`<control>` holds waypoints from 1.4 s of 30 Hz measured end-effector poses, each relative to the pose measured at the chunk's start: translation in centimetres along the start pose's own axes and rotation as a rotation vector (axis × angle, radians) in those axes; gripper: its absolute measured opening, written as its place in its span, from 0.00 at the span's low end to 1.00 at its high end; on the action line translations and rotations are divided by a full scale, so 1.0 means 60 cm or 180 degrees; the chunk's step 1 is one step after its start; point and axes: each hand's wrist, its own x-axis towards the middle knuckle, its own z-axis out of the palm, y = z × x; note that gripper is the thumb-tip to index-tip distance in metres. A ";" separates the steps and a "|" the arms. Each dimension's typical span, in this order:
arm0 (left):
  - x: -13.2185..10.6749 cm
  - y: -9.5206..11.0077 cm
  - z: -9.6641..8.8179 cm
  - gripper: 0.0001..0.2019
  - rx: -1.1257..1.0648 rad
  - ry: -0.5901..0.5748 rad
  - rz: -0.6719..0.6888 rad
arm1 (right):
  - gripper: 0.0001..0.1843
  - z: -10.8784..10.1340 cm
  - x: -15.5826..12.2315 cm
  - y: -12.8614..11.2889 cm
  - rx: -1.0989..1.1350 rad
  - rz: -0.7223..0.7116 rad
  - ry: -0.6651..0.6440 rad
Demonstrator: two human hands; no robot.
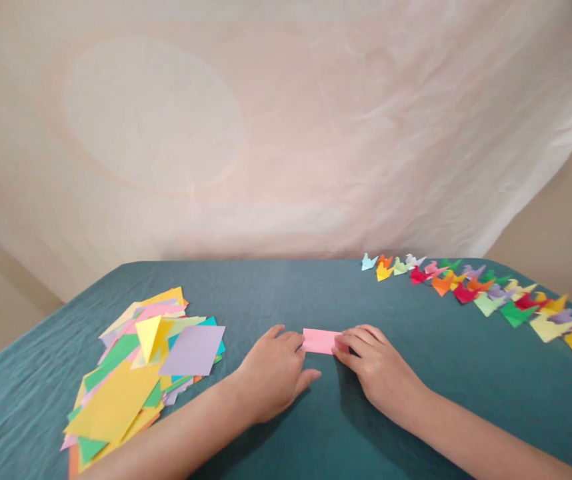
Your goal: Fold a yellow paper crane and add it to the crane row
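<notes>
A pink strip of folded paper (320,341) lies flat at the middle of the dark green cloth, its long side running left to right. At its left end, my left hand (272,375) rests with fingertips on or against the edge, the thumb stretched away and the fingers apart. My right hand (377,367) has its thumb and fingers closed together on the paper's right end, covering that corner.
Loose coloured paper sheets, a purple one (193,351) and a yellow one (116,403) among them, are heaped at the left. Several folded paper birds, including a light blue one (369,262), stand in rows at the right. A pale sheet (266,133) hangs behind the table (286,293).
</notes>
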 end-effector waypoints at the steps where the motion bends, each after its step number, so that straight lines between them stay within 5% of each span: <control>1: 0.001 0.003 0.002 0.19 0.0032 0.0028 -0.0041 | 0.11 0.000 0.000 0.000 0.0002 0.0011 -0.0007; 12: 0.008 0.032 0.023 0.19 0.0586 0.0066 -0.0045 | 0.11 0.003 0.003 0.000 -0.0023 0.0024 0.0021; 22: 0.013 0.025 0.044 0.20 0.0114 0.0246 0.0082 | 0.10 0.000 0.002 -0.002 -0.0118 -0.0072 -0.0033; 42: 0.012 0.039 0.043 0.12 0.0759 0.0173 -0.0099 | 0.10 -0.009 -0.006 -0.008 -0.0839 0.0056 -0.0503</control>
